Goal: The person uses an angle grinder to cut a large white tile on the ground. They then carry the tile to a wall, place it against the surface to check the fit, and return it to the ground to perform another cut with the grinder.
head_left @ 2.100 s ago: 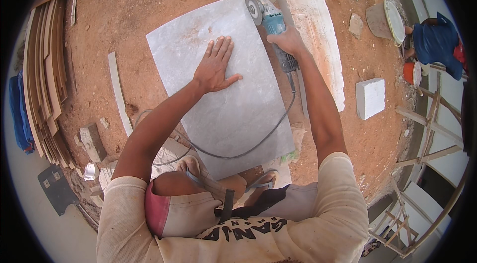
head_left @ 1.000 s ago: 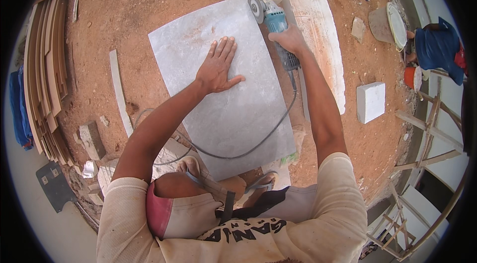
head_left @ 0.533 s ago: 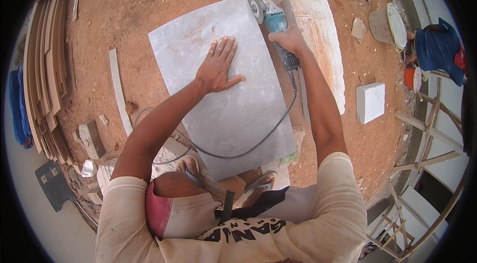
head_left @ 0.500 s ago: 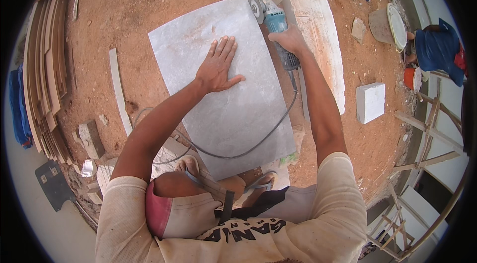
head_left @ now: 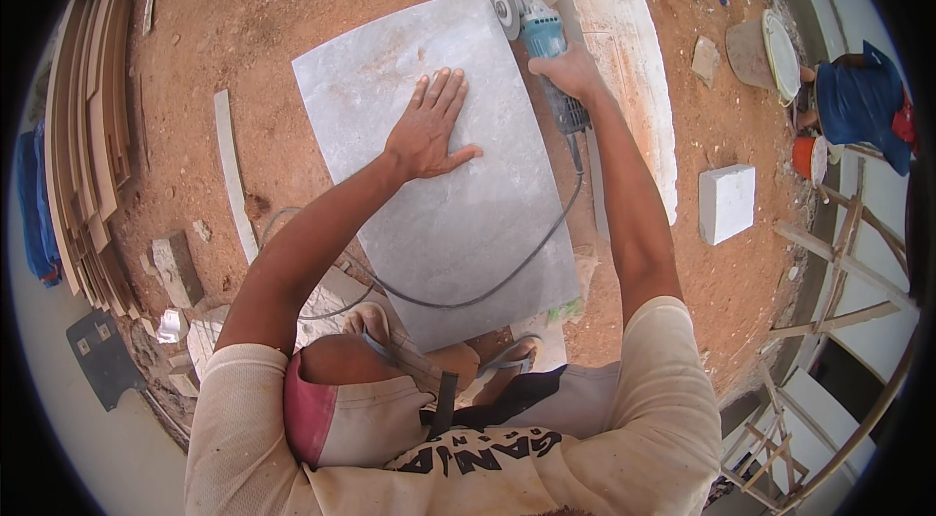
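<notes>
A large grey tile (head_left: pixel 487 233) lies across pale blocks in front of me. My left hand (head_left: pixel 429 129) rests flat on its upper middle, fingers spread and holding nothing. In my right hand (head_left: pixel 573 74) is a teal angle grinder (head_left: pixel 546 37), gripped round its body at the tile's right edge. The grinder's disc (head_left: pixel 505 9) stands on edge at the tile's far right corner; whether it touches the tile I cannot tell. From the grinder's back end a dark cord (head_left: pixel 507 284) loops over the near part of the tile and off its left side.
Long white blocks (head_left: pixel 639 97) lie right of the tile, with a smaller white block (head_left: pixel 727 203) farther right. Stacked brown boards (head_left: pixel 102 116) stand at the left. A bucket (head_left: pixel 756 50) and a person in blue (head_left: pixel 858 102) are at the far right, above wooden framing (head_left: pixel 843 253).
The grinder and my right hand have shifted very slightly to the right along the tile's far corner. My left hand stays in place on the tile.
</notes>
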`<action>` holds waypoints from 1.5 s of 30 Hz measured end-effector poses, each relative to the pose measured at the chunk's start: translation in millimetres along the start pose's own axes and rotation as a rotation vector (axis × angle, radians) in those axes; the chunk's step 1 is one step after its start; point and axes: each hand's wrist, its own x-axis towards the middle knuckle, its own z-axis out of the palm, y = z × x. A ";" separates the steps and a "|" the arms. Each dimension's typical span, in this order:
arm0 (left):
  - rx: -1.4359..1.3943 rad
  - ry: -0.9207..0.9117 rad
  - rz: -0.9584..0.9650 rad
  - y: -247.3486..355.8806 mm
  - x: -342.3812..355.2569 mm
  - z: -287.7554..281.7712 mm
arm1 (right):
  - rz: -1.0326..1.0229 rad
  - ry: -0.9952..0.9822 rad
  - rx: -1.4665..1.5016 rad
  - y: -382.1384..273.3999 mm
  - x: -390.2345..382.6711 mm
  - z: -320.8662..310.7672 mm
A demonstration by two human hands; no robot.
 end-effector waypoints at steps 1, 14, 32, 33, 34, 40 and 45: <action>-0.001 0.000 0.001 0.3 0.1 0.1 | 0.005 -0.002 -0.005 -1.6 -0.9 -1.5; -0.017 0.000 0.008 1.2 0.3 -2.6 | -0.021 -0.005 0.031 -0.9 7.5 -1.2; -0.016 -0.016 -0.001 0.4 1.3 -0.7 | -0.049 0.020 0.013 6.7 13.6 6.2; -0.008 -0.019 -0.001 0.8 1.3 -0.7 | -0.053 0.024 0.018 7.1 13.6 7.0; -0.001 -0.021 -0.001 1.4 1.5 -1.3 | -0.056 0.029 0.023 8.1 13.9 7.7; 0.003 -0.041 -0.002 1.2 1.4 -2.4 | -0.044 0.025 0.017 5.0 16.4 7.7; 0.004 -0.023 0.000 0.6 1.4 -0.1 | -0.026 0.030 -0.001 3.5 17.5 7.2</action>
